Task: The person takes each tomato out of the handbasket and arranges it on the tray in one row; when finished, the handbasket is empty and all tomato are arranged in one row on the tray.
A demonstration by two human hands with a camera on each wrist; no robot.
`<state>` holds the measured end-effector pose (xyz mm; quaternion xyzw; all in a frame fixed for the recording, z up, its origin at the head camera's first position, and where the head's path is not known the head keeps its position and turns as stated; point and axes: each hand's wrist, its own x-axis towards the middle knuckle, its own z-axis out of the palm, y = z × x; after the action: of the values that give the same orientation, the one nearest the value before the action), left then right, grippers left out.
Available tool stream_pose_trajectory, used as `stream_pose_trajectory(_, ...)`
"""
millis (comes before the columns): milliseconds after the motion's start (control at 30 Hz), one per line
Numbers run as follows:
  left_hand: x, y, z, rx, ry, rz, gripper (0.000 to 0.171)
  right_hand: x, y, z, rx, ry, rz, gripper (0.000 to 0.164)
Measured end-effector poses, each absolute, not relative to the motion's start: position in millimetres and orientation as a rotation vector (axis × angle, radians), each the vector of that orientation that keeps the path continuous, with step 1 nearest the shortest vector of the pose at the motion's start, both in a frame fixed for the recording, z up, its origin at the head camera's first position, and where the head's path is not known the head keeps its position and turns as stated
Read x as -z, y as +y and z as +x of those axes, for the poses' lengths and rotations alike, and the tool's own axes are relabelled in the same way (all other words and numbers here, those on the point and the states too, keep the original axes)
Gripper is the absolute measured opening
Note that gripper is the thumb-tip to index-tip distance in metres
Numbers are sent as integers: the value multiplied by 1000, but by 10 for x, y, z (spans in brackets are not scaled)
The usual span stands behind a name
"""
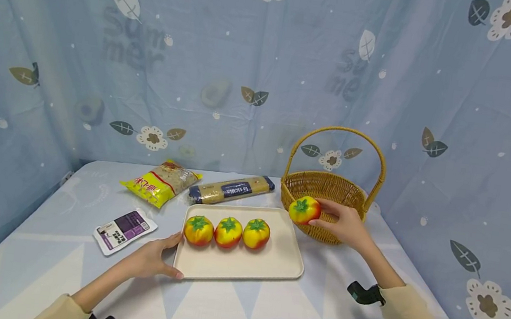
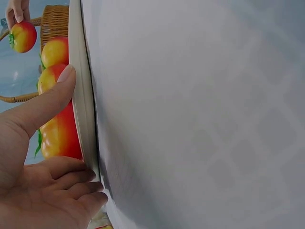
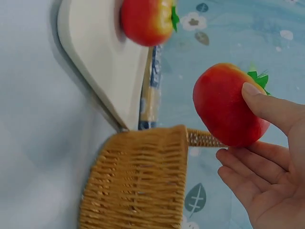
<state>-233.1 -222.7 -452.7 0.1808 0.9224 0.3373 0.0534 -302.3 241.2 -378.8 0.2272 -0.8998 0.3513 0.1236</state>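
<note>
My right hand pinches a red-and-yellow persimmon with a green leafy top, between thumb and fingers. It is held up at the near left side of the wicker basket, hiding part of its rim. In the right wrist view the thumb presses on the held persimmon, with fingers beneath it. My left hand touches the left edge of a cream tray, thumb and fingers spread along the rim. On the tray sit three similar persimmons in a row.
Behind the tray lie a yellow snack-like bag and a long pasta packet. Left of the tray is a white-and-purple pouch. The basket's tall arched handle rises near the blue curtain.
</note>
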Motion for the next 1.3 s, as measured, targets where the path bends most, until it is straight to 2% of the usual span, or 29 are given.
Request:
stream_pose_trajectory(833,4524,-2225,-2333,-1040,2797,567,109,4192,2182,-2958,-1106,-2624,720,63)
stream_pose_trajectory(1300,4513,-2221,-2321,-1041,2788,550,108,4362,2170,-3084,-1075,-2770,786,60)
